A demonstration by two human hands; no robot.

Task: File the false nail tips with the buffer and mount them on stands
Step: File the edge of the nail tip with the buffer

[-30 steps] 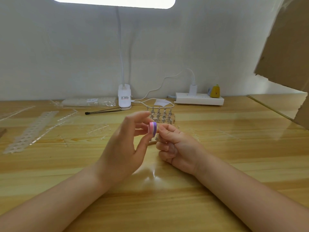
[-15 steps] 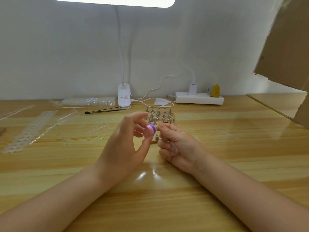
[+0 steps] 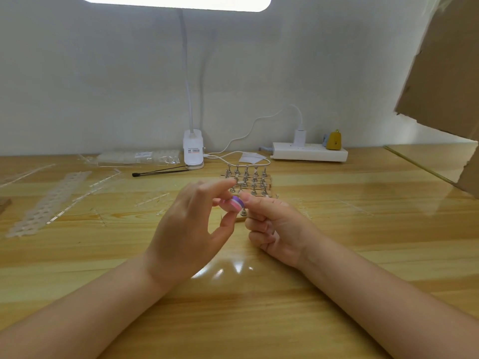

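My left hand (image 3: 189, 229) pinches buffer (image 3: 234, 203); right hand (image 3: 274, 224) pinches something too small to identify. Risk: excess pressure flicks it away.

Wooden desk (image 3: 337, 255), glossy. Lamp base (image 3: 193, 152) at the rear centre. Right of it: white power strip (image 3: 309, 154). Just left: clear packet (image 3: 137, 158), black stick (image 3: 160, 172). In front-right: rack of stands (image 3: 247, 181). Far left: perforated strips (image 3: 49, 200).
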